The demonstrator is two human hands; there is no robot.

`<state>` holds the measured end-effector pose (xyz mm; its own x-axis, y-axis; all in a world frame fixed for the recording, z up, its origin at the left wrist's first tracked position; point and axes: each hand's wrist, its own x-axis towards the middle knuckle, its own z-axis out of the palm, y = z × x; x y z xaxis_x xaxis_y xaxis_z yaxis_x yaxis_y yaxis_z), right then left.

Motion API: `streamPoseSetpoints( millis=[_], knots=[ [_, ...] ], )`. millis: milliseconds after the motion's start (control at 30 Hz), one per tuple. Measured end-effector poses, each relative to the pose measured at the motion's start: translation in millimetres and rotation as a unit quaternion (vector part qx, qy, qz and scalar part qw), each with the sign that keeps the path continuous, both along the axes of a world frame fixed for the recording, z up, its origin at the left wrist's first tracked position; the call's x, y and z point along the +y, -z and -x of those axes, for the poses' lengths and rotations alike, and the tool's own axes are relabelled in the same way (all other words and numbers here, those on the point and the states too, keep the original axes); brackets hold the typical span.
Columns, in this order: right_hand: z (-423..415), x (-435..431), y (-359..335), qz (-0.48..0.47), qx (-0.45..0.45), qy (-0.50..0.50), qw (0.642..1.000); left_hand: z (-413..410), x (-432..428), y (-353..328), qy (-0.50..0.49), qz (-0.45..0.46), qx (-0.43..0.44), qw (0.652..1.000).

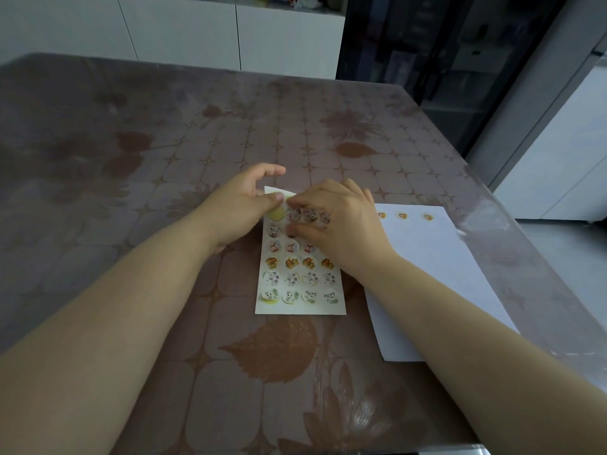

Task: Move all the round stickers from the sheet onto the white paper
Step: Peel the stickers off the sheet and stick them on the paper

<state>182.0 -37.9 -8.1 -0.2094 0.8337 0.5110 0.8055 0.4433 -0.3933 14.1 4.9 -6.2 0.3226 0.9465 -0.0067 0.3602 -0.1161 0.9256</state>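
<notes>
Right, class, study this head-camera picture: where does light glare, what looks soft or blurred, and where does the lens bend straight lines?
Head view: dim, even light; pale glare streaks on the glossy table near its right edge; the wide lens bows the table's far edge and stretches the forearms; prints on the sticker sheet are soft; the right hand shades the sheet's upper rows.

characters on some round stickers (291, 278) are too blurred to read.

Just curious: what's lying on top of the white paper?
Three round stickers along the white paper's far edge. The right hand and forearm cover its left part.
</notes>
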Motion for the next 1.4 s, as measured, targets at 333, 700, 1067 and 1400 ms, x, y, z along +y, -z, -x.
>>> streamPoseSetpoints(
  millis=[333,700,1067,1400],
  knots=[
    [-1.6,3.3,3.4,-0.082,-0.033,0.003,0.996,-0.9,-1.7,0.2,-0.002,-0.003,0.008,1.000],
    [-8.5,0.4,-4.5,0.067,0.120,-0.004,0.991,-0.8,-9.0,-8.1,0.041,-0.032,0.071,0.996],
    [-73.5,-5.9,-61.0,0.189,0.288,0.059,0.937,0.3,-10.1,-8.5,0.036,-0.062,0.080,0.994],
    [-112.2,-17.7,-33.5,0.316,0.247,0.113,0.909,-2.7,-9.8,-4.3,0.042,-0.070,0.072,0.994]
  ],
)
